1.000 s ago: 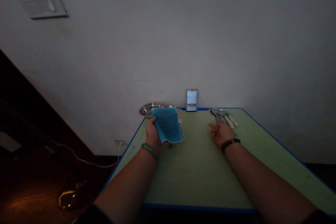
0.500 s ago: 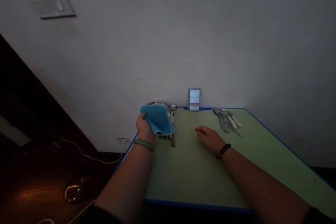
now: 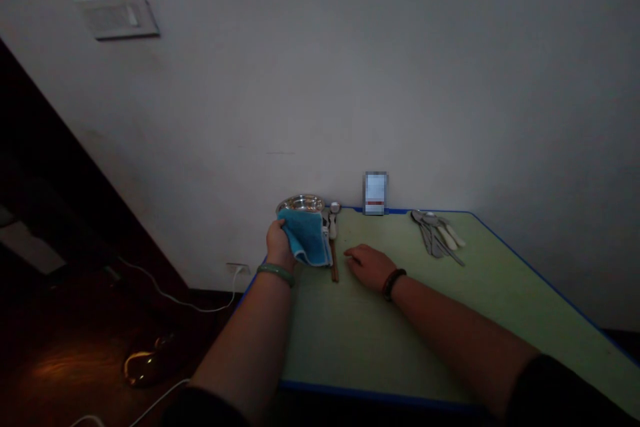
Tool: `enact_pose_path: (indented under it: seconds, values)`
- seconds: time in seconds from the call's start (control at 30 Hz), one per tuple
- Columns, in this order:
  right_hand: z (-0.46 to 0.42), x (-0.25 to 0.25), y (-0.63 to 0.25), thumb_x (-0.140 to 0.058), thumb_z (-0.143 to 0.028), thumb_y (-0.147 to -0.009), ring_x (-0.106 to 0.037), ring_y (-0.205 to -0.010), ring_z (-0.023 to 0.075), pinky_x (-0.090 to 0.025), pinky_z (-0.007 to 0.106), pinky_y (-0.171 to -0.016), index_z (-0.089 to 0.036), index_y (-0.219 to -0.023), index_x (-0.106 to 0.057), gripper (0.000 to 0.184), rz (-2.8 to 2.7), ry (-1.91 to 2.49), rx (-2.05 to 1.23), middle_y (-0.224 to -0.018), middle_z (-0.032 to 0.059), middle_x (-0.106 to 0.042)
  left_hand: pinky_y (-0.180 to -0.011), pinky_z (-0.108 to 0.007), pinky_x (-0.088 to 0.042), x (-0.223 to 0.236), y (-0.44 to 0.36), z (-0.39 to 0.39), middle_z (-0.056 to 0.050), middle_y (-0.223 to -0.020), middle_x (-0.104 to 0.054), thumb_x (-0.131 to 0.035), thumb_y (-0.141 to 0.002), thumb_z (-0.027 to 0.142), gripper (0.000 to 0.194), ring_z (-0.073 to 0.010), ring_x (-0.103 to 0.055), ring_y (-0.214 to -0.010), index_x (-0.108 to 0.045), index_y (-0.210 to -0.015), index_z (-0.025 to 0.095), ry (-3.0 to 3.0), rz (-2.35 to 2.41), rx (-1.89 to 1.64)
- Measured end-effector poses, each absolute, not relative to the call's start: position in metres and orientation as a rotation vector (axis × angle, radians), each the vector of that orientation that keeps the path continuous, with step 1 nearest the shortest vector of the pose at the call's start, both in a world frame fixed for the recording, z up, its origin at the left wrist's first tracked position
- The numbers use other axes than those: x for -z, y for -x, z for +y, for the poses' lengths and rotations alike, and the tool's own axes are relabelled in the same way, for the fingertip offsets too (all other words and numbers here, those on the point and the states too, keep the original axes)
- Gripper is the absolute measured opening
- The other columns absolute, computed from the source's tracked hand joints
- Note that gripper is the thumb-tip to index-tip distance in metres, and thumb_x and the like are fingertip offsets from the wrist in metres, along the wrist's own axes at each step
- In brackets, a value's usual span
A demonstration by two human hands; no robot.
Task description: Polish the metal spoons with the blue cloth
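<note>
My left hand (image 3: 280, 244) is closed on a blue cloth (image 3: 307, 235), which hangs in front of a shiny metal bowl (image 3: 301, 203) at the table's far left. Just right of the cloth lie chopsticks (image 3: 335, 268), partly covered by it, and a spoon with a pale handle (image 3: 333, 221). My right hand (image 3: 371, 268) is over the table to the right of the chopsticks and apart from them. Its fingers are loosely bent and a little apart, with nothing visible in them.
Several spoons and other cutlery (image 3: 436, 235) lie in a bunch on the right of the green table (image 3: 400, 353). A phone (image 3: 375, 193) leans on the wall at the back. To the left, a white cable (image 3: 173, 300) runs from a wall socket (image 3: 238, 268).
My right hand has moved left, closer to the chopsticks. The cloth in my left hand has dropped slightly, and more of the metal bowl shows. The view has shifted a little.
</note>
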State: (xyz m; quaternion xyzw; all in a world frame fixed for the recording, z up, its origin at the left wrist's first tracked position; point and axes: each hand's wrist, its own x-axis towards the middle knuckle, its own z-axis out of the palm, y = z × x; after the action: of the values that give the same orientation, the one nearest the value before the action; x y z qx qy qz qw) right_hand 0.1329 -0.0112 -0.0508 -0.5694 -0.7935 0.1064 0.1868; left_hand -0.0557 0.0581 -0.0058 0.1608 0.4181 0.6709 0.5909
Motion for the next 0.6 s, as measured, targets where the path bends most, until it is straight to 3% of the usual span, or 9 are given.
enact_pose_path:
  seconds: [0.2, 0.37, 0.6]
  values:
    - [0.024, 0.045, -0.100, -0.032, -0.034, -0.086, -0.056, -0.094, 0.0185, -0.040, 0.028, -0.077, -0.026, -0.123, -0.045, 0.040, -2.150, 1.713, -0.236, -0.106, 0.0088, -0.056, -0.071, -0.037, -0.050, 0.001, 0.049, 0.050, -0.006, -0.056, -0.061, -0.037, -0.076, 0.028, 0.026, -0.0214, -0.062, -0.059, -0.058, -0.072, 0.013, -0.364, 0.876, -1.498]
    - [0.047, 0.044, -0.084, -0.029, -0.038, -0.086, -0.060, -0.085, 0.0217, -0.042, 0.030, -0.067, -0.029, -0.115, -0.052, 0.038, -2.110, 1.886, -0.222, -0.101, 0.0100, -0.058, -0.070, -0.038, -0.050, 0.003, 0.046, 0.049, -0.008, -0.059, -0.064, -0.037, -0.075, 0.028, 0.028, -0.0219, -0.062, -0.058, -0.060, -0.077, 0.011, -0.378, 0.847, -1.472]
    - [0.059, 0.044, -0.083, -0.034, -0.040, -0.084, -0.060, -0.087, 0.0225, -0.041, 0.029, -0.066, -0.024, -0.106, -0.056, 0.034, -2.070, 1.904, -0.261, -0.099, 0.0099, -0.062, -0.069, -0.036, -0.051, 0.002, 0.041, 0.046, -0.007, -0.061, -0.065, -0.040, -0.075, 0.026, 0.028, -0.0205, -0.063, -0.056, -0.061, -0.083, 0.010, -0.356, 0.877, -1.425]
